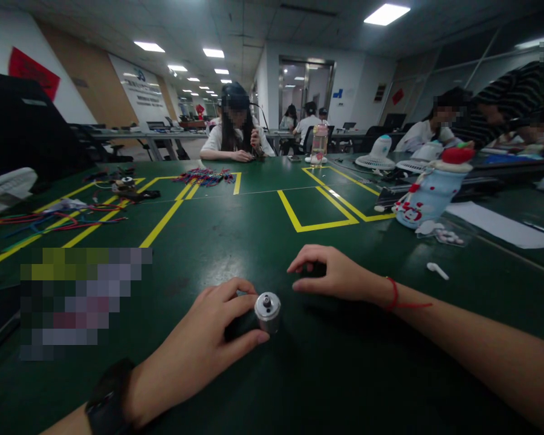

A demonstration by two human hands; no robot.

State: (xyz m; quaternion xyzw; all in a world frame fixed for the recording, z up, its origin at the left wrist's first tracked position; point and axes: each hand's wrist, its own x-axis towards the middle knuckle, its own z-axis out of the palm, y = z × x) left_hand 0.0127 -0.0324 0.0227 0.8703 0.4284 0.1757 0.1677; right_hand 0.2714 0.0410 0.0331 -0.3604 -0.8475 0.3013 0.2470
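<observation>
A small silver cylindrical electric motor [268, 313] stands upright on the green table, its shaft end facing up. My left hand [222, 320] grips it from the left, thumb at the front and fingers behind its side. To the right, my right hand [324, 275] hovers over or rests on the table with nothing in it. Its fingers are loosely curled, with thumb and index finger apart, pointing toward the motor without touching it. A black watch [111, 399] is on my left wrist and a red string [393, 294] on my right.
Yellow tape [299, 228] marks the green table [217, 248]. Coloured wires [79, 217] and a wire bundle [206, 176] lie left and far. At right are a blue bottle [430, 196], white paper [503, 225] and a white earbud [437, 270]. Another person [236, 130] sits opposite.
</observation>
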